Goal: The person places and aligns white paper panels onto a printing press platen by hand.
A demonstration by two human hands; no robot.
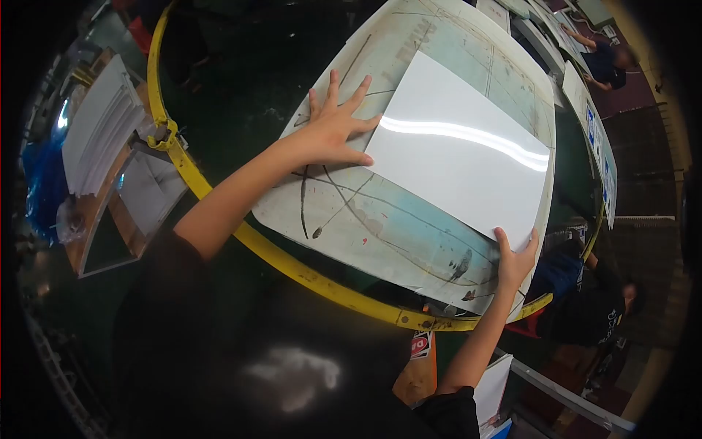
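Note:
A glossy white sheet [457, 150] lies flat on a stained pale-blue work board [380, 227]. My left hand [333, 124] rests spread-fingered on the board, its fingertips touching the sheet's left edge. My right hand [514, 257] grips the sheet's near right corner, thumb on top. A bright strip of light reflects across the sheet.
A yellow metal rail [241, 230] curves round the board's near side. A stack of white sheets [102, 128] sits on a bench at the left. One person [607, 62] works at the far right, another person [592, 300] sits at the lower right.

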